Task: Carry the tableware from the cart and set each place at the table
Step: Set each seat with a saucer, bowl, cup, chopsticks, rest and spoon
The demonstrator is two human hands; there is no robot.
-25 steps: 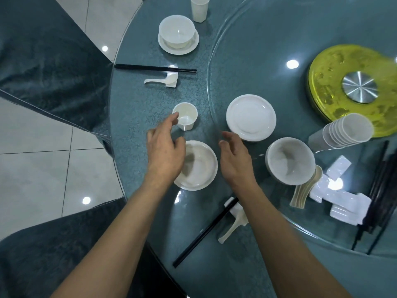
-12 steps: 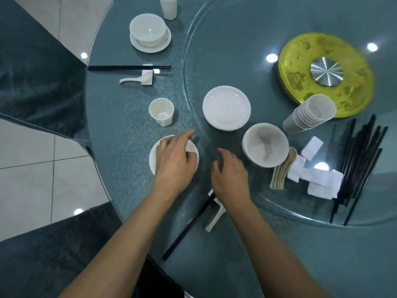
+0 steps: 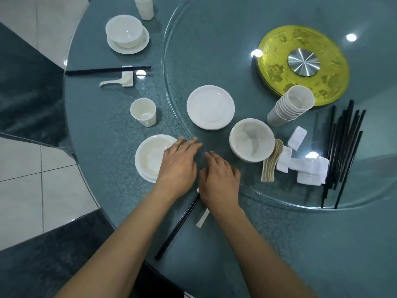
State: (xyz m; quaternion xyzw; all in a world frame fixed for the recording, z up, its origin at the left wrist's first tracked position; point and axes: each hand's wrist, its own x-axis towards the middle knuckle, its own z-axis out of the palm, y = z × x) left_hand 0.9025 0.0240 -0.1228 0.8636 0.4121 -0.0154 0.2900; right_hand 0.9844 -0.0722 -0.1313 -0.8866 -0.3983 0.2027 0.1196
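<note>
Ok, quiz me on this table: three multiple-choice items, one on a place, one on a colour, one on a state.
1. Where does the stack of cups lie?
A. on the floor
B. on the glass turntable, by the yellow disc
C. inside a bowl

2. What colour is the bundle of chopsticks?
A. white
B. red
C. black

3. How does the single cup beyond the near plate stand?
A. upright
B. on its side
C. upside down

Answers: B, it rests on its side on the glass next to the disc; C, every stick is black; A, its open mouth faces up.
</note>
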